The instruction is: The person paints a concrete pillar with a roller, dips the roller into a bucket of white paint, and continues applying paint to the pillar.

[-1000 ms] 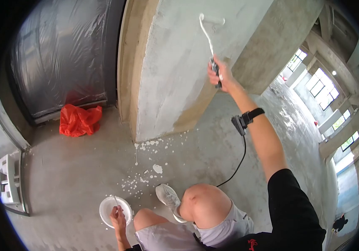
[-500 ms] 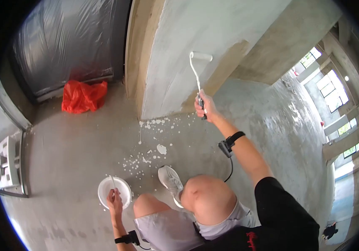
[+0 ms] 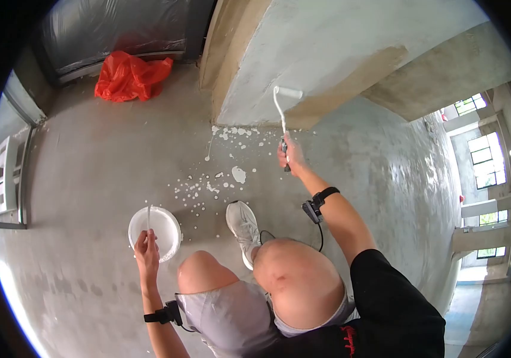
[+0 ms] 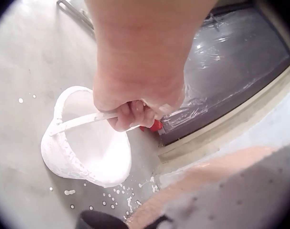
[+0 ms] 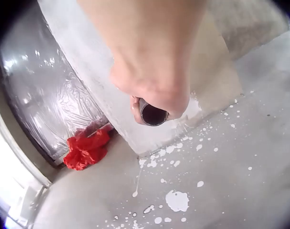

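My right hand [image 3: 292,156] grips the dark handle of a paint roller [image 3: 280,110]. The roller's white sleeve [image 3: 290,93] lies against the lower part of a wall [image 3: 315,36] coated in pale paint. In the right wrist view, the round end of the roller handle [image 5: 153,115] pokes out from the curled fingers. My left hand [image 3: 146,253] holds the raised handle [image 4: 78,123] of a white bucket [image 3: 172,232], with its fingers hooked round it. White paint coats the bucket's inside. The bucket is beside my left knee.
White paint spots [image 3: 239,174] dot the floor between my shoe [image 3: 242,227] and the wall's foot. A bare brown strip [image 3: 351,77] borders the painted area. A red plastic bag [image 3: 131,77] lies by a plastic-covered door [image 3: 118,30]. A white slatted object [image 3: 2,176] stands at far left.
The roller has come down the wall with my right hand, mostly in the first half second. My left hand keeps hold of the bucket handle. The head view has tilted downward.
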Motion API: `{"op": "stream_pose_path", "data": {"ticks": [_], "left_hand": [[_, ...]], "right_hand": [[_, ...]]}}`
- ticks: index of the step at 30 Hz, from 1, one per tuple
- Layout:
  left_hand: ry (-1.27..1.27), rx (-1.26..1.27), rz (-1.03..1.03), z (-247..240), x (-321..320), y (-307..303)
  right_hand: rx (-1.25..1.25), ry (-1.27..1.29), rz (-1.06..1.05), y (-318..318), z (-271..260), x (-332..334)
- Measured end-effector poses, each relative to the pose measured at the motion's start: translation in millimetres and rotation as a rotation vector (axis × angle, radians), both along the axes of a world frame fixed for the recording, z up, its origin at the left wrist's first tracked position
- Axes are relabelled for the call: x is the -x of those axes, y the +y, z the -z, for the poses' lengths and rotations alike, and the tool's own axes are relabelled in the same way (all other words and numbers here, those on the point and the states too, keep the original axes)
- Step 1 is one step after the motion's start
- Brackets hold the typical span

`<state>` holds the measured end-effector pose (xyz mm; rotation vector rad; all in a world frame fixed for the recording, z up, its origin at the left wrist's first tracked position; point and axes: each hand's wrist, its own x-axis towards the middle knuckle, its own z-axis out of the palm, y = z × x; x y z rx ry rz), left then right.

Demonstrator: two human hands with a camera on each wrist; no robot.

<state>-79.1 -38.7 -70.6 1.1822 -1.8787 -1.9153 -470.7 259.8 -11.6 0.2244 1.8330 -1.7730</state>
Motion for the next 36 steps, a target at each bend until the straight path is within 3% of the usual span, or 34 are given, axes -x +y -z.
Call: {"op": "stream_pose_path", "data": {"ticks": [6,13,15,20,26,29,33,36], "left_hand": [[0.004,-0.11,0.004,-3.9,5.3,3.5],[0.032,0.011,0.084,2.8,13.1,17.4],[-0.015,0.016,0.102,-5.3,12.5,18.3],[-0.027,0.026,0.089,-2.6,7.9,12.7],[-0.008,0.068,0.04,6.5,-2.7,2.9],[-0.067,0.055,0.037,-6.2,-6.6,-4.0],[-0.081,0.069,0.001,-4.9,-11.0,-9.5],[-0.054,0.074,-0.019,-3.3,-14.4,-6.8]], "right_hand": [[0.07,0.32,-0.039,-7.9,-78.8,8.3],[0.244,0.432,-0.068,-38.6,-157.8,26.4],[0.167,0.45,-0.125,-54.4,-153.0,23.6],[0.203,0.362,-0.131,-57.3,-76.1,8.9],[0.027,0.12,-0.075,-35.5,23.1,-12.0],[0.024,-0.098,-0.117,-30.5,47.4,-10.8],[-0.023,-0.027,-0.051,-35.5,42.3,-14.3],[-0.007,0.089,0.005,-40.0,3.6,-15.0]]}}
